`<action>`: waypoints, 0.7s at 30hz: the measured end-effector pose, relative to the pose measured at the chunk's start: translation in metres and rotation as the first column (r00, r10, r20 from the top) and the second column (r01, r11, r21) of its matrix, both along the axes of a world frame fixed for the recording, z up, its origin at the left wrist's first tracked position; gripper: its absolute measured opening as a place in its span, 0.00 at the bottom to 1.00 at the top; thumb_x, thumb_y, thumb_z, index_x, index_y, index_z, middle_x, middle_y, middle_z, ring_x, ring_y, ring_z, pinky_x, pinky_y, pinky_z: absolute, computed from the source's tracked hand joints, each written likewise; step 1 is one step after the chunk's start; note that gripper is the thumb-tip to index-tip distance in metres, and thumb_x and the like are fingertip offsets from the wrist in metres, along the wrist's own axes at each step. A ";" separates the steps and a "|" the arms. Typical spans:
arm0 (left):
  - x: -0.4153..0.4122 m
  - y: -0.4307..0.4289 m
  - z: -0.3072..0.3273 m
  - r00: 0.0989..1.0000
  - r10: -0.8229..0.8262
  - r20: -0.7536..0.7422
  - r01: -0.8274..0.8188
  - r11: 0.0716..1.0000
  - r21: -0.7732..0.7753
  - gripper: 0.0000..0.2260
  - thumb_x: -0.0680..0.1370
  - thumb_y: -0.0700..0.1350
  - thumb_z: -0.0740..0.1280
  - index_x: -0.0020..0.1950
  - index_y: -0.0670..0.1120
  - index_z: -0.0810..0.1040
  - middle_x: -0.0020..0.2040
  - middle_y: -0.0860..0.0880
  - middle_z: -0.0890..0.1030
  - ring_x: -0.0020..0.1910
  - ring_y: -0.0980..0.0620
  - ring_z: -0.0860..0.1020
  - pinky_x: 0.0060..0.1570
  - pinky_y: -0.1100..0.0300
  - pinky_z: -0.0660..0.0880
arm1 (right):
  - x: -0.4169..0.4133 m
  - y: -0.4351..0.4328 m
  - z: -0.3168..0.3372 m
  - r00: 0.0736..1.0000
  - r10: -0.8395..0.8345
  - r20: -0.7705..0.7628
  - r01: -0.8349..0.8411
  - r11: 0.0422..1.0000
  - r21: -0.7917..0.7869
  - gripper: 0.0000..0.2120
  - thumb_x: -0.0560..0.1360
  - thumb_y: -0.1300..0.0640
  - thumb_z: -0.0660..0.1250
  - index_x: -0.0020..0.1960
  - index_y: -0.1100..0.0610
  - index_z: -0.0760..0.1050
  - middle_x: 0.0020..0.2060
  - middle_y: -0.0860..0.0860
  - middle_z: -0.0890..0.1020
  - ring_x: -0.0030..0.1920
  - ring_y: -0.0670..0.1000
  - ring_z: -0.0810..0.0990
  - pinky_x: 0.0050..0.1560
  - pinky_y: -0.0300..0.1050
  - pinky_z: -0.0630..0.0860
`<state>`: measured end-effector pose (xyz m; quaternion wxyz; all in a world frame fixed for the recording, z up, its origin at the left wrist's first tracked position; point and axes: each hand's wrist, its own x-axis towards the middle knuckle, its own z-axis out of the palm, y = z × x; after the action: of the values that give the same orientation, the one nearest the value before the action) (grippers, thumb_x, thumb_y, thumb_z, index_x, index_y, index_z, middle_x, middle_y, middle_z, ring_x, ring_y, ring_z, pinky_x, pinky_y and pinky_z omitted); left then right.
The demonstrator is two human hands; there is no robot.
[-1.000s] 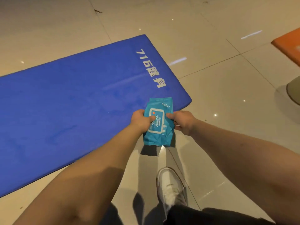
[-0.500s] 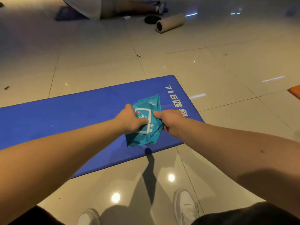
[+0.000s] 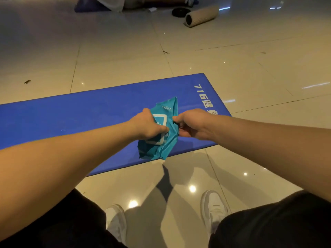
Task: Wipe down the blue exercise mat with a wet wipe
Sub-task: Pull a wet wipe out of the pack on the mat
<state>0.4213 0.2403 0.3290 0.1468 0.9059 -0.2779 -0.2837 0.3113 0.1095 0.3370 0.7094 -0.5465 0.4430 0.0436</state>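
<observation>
A blue exercise mat [image 3: 75, 119] with white lettering near its right end lies flat on the tiled floor, running from the left edge to the centre right. Above its near right part I hold a teal pack of wet wipes [image 3: 162, 144] with both hands. My left hand [image 3: 148, 127] grips the pack's left side, its thumb over the white label flap. My right hand [image 3: 192, 125] pinches the pack's right edge. The pack is crumpled and tilted. No loose wipe shows.
Glossy beige floor tiles surround the mat. My two white shoes [image 3: 214, 210] and dark trouser legs are at the bottom. Far back lie a rolled beige mat [image 3: 201, 15], a dark round object [image 3: 180, 11] and another person's legs [image 3: 157, 1].
The camera has tilted up and I have sunk lower, so the far floor and both knees show. Both hands still hold the pack, which looks more crumpled, with my left thumb further across the label.
</observation>
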 end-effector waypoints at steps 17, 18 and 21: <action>-0.008 0.004 0.006 0.969 0.017 -0.245 -0.042 0.995 -0.096 0.14 0.78 0.51 0.64 0.48 0.39 0.76 0.47 0.40 0.81 0.45 0.43 0.82 0.34 0.53 0.82 | -0.001 0.000 -0.031 0.981 0.069 -0.183 -0.131 0.927 -0.352 0.10 0.74 0.68 0.69 0.55 0.67 0.77 0.51 0.64 0.83 0.43 0.56 0.83 0.47 0.52 0.84; -0.008 0.004 0.008 0.958 0.036 -0.283 -0.077 0.988 -0.136 0.12 0.78 0.47 0.62 0.50 0.38 0.76 0.48 0.37 0.81 0.44 0.42 0.83 0.34 0.52 0.83 | -0.002 -0.002 -0.032 0.978 0.067 -0.198 -0.134 0.926 -0.353 0.10 0.75 0.68 0.68 0.55 0.67 0.76 0.52 0.64 0.82 0.43 0.56 0.83 0.44 0.50 0.84; -0.004 0.008 0.009 0.939 0.120 -0.322 -0.186 0.965 -0.182 0.13 0.78 0.38 0.60 0.60 0.34 0.73 0.45 0.38 0.76 0.39 0.43 0.81 0.27 0.56 0.79 | -0.005 -0.005 -0.036 0.971 0.069 -0.227 -0.147 0.926 -0.347 0.07 0.76 0.67 0.68 0.53 0.65 0.76 0.52 0.62 0.82 0.47 0.56 0.84 0.38 0.46 0.82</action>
<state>0.4175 0.2484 0.3382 0.3049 0.8490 -0.2082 -0.3780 0.3062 0.1043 0.3013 0.5424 -0.6834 0.4851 0.0583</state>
